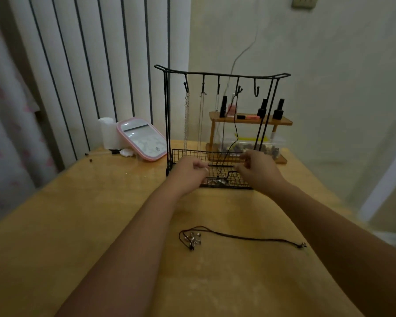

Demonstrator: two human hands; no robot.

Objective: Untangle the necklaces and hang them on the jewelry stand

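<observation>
Tabletop (pixel 101 213): corded necklace (pixel 215 236) lies well behind fingers (pixel 200 166) at stand (pixel 215 75).

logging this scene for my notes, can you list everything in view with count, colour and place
black wire jewelry stand: one, black, middle of the table, with a mesh basket at its base
chains hanging on the stand: several, silver and one dark cord, from the top hooks; exact count unclear
dark cord necklace with silver petal pendant: one, lying loose on the table nearest the camera
wooden table: one, yellow-brown
pink-rimmed mirror: one, left of the stand, tilted back
white cup: one, behind the mirror
small wooden shelf: one, brown, behind the stand
black bottles: about four, on the shelf
left hand: at the basket, fingers curled
right hand: at the basket, fingers curled
</observation>
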